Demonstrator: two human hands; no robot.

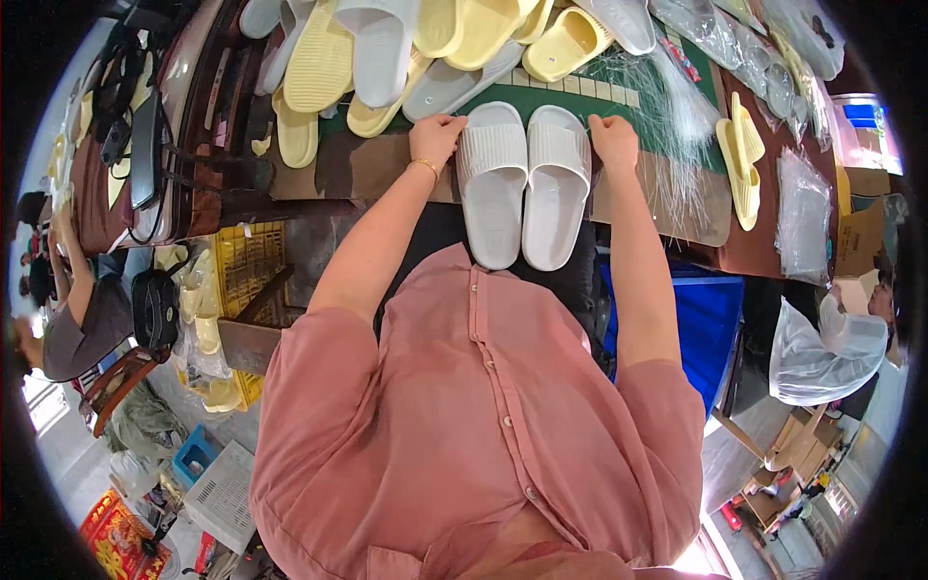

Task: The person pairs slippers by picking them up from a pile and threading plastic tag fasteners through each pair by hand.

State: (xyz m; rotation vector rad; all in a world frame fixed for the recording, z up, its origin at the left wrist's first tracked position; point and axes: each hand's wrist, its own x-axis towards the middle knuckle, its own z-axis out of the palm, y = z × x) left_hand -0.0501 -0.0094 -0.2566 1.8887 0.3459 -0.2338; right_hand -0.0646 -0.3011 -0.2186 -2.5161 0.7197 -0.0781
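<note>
A pair of light grey slide slippers (495,208) lies side by side, toes away from me, at the table's front edge. Their heels reach over the edge toward my body. My left hand (437,138) is closed in a pinch at the outer toe side of the left slipper, its fingertips right at the rim. On the other side, my right hand (615,143) is closed too, with its fingertips close to the outer toe edge of the right slipper (558,213). Anything thin or clear between the fingers is too small to make out.
Yellow and grey slippers (319,58) are heaped at the far side of the table. Clear plastic strands (677,116) spread at the right, near a yellow pair (741,159) and plastic bags (804,217). A yellow crate (249,266) and a blue bin (691,319) flank me below.
</note>
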